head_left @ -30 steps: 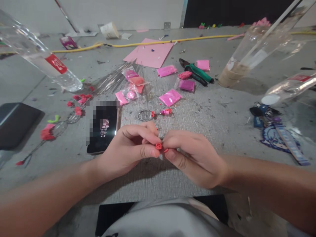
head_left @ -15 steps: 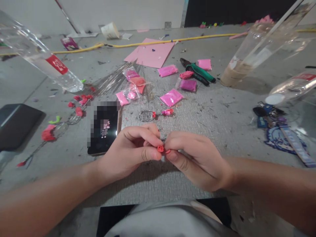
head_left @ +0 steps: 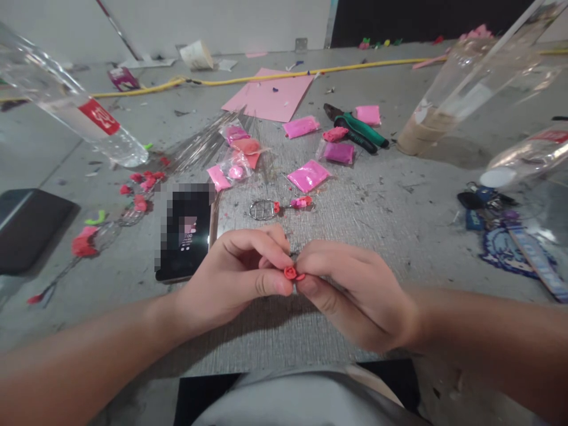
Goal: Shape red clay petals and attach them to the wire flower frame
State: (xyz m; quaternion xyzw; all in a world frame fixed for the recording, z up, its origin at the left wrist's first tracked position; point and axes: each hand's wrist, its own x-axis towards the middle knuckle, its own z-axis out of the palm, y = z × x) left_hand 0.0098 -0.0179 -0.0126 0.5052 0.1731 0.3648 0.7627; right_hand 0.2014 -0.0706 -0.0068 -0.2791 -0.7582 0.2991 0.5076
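Observation:
Between the thumb and forefinger of my left hand (head_left: 248, 269) is a small red clay rose (head_left: 290, 273), its spiral facing up. My right hand (head_left: 350, 290) pinches a thin red clay petal (head_left: 300, 277) against the rose's right side. The fingertips of both hands nearly meet. Just beyond them on the grey table lies a bent-wire piece (head_left: 264, 209) with a looped oval end and red and pink clay bits (head_left: 302, 202) along its stem. Left of my left hand lies a phone (head_left: 184, 236).
Clay packets (head_left: 308, 176), green-handled pliers (head_left: 361, 130) and thin wires (head_left: 199, 142) lie farther back. Pink paper (head_left: 270, 94) is behind them. Water bottles stand left (head_left: 97, 115) and lie right (head_left: 528, 154). Keys (head_left: 481, 204) lie right, red clay flowers (head_left: 84, 242) left.
Both hands have shifted very slightly down, still pinching. The red petal at the right hand's fingertips now sits closer against the rose. The view has tilted a little.

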